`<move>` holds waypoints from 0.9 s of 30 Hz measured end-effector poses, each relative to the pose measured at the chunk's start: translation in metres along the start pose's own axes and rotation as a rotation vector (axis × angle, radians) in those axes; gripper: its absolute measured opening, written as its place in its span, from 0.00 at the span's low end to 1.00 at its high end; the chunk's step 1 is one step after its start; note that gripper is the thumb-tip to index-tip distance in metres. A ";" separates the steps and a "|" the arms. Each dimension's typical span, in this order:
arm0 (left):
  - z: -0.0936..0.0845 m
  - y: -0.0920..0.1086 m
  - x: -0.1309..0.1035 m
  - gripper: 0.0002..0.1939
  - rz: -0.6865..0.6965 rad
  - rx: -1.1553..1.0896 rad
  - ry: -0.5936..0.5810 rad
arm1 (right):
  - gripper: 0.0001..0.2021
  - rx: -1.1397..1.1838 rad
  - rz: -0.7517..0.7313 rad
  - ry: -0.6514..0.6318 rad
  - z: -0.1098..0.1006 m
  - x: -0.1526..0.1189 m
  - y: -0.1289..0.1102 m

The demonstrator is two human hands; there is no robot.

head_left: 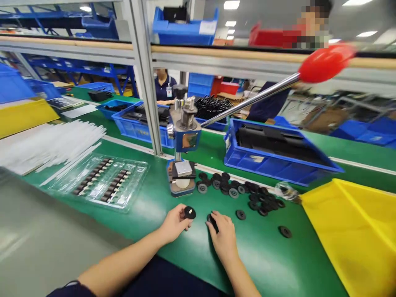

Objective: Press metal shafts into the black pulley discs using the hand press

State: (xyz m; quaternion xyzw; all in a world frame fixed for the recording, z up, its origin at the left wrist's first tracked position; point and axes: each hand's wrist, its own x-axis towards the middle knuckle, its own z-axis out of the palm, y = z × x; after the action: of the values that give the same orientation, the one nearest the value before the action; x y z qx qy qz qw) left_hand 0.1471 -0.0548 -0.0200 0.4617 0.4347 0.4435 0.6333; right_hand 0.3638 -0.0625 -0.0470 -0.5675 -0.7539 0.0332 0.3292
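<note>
My left hand (177,222) pinches a small black disc (189,213) with a pale mark at its centre, held just above the green bench. To its right, my right hand (223,233) has its fingers closed around a second black disc (213,222), partly hidden by the fingers. Beyond both hands stands a hand-lever press (187,140) with a red lever knob (326,64) high at the right. A pile of black ring-shaped wheels (233,187) lies right of the press base. Two loose wheels, one of them here (285,232), sit nearer me.
At left, a clear plastic tray (136,181) holds rows of small dark parts, near a heap of white strips (62,142). Blue bins (278,167) of black parts line the back. A yellow bin (355,231) fills the right edge. A metal post (144,78) rises behind; people are beyond.
</note>
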 end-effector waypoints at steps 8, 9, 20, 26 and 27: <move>-0.003 0.003 0.001 0.19 -0.011 -0.023 0.014 | 0.25 0.077 0.054 -0.022 0.011 0.006 -0.005; -0.003 0.003 0.001 0.18 -0.013 -0.020 0.014 | 0.26 0.075 0.055 -0.011 0.012 0.006 -0.007; -0.004 0.003 0.000 0.17 -0.024 -0.013 0.006 | 0.21 0.081 0.063 0.012 0.010 0.002 -0.013; -0.005 0.000 0.000 0.16 -0.004 0.011 0.007 | 0.28 -0.061 0.123 0.054 0.010 0.001 -0.016; -0.005 0.000 0.000 0.16 -0.004 0.012 0.007 | 0.27 -0.088 0.126 0.041 0.010 0.000 -0.017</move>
State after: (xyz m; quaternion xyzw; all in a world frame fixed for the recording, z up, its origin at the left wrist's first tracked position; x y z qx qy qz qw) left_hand 0.1423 -0.0541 -0.0207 0.4631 0.4405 0.4411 0.6301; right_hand 0.3444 -0.0650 -0.0473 -0.6283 -0.7106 0.0088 0.3166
